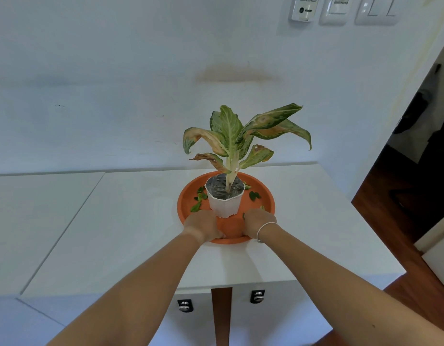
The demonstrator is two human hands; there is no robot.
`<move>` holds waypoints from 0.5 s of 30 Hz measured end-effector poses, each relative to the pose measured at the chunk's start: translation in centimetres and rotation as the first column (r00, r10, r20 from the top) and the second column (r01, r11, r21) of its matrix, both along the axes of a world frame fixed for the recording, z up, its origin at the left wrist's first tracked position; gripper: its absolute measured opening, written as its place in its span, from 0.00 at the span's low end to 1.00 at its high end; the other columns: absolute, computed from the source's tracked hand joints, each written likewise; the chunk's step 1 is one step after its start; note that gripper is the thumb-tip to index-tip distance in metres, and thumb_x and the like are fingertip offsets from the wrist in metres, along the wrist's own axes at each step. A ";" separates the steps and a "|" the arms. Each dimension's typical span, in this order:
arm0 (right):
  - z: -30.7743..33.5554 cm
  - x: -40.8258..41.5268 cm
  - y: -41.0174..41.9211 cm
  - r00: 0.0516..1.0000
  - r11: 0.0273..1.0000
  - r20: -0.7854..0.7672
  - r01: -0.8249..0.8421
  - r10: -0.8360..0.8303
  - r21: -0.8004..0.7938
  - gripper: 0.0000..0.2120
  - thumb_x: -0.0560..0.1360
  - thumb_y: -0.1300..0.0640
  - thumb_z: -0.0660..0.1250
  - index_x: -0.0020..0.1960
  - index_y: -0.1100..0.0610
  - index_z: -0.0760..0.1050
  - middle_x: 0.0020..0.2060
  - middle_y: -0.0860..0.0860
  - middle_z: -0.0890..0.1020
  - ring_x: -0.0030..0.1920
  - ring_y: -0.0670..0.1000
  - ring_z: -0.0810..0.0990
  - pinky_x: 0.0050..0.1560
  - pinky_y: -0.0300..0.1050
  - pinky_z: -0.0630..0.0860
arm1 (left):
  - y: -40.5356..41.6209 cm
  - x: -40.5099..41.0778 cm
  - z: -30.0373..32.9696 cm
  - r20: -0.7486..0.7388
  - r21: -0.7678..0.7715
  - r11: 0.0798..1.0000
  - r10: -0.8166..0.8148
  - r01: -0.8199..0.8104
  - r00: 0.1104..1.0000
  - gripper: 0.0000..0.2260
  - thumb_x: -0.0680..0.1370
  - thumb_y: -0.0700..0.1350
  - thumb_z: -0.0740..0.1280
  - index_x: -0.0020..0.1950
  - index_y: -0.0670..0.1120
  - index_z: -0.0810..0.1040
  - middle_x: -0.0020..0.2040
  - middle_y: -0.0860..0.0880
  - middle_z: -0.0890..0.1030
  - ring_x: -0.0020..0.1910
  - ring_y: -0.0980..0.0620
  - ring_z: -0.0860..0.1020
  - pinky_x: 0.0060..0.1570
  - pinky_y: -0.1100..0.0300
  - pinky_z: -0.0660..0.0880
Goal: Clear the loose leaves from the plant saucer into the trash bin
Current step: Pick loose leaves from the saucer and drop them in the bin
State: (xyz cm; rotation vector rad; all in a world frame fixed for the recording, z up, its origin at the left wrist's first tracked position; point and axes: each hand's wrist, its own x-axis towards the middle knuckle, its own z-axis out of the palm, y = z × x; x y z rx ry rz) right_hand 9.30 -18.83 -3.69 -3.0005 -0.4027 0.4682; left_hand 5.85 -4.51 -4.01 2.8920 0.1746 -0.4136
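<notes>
Glossy white tabletop, round terracotta-orange saucer, faceted white pot, both hands gripping its near rim, scattered green leaves

A small dark logo and a blurred word stood on the white wall-mounted remote control, but neither could be read.

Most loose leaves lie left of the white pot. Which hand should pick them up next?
Left. The left hand rests on the saucer rim just below the leaf cluster; the right hand would have to cross the pot.
</notes>
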 end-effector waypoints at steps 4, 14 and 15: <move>-0.1 0.1 0.1 1.000 1.000 -0.006 -0.013 0.013 -0.007 0.12 0.77 0.63 0.59 0.56 0.61 0.78 0.43 0.56 0.79 0.41 0.53 0.74 0.42 0.43 0.73 | -0.5 0.1 -0.3 0.025 0.015 1.000 -0.008 0.008 1.000 0.12 0.74 0.50 0.66 0.50 0.44 0.81 0.48 0.46 0.84 0.46 0.47 0.81 0.44 0.57 0.78; 0.3 3.2 -2.1 0.983 0.943 -0.083 0.179 -0.162 0.280 0.16 0.77 0.52 0.62 0.32 0.54 0.63 0.31 0.49 0.68 0.33 0.49 0.69 0.30 0.38 0.64 | 0.0 0.4 -0.1 -0.040 -0.036 0.998 -0.057 0.056 0.998 0.15 0.76 0.45 0.61 0.29 0.47 0.65 0.32 0.50 0.72 0.39 0.49 0.74 0.38 0.59 0.70; 0.3 3.3 -2.1 0.986 0.949 -0.069 0.164 -0.151 0.268 0.16 0.77 0.51 0.62 0.33 0.53 0.63 0.31 0.49 0.68 0.35 0.50 0.71 0.32 0.38 0.65 | 0.0 0.4 -0.1 -0.041 -0.057 0.998 -0.044 0.042 0.998 0.15 0.75 0.46 0.62 0.29 0.47 0.65 0.30 0.51 0.70 0.38 0.49 0.74 0.37 0.58 0.69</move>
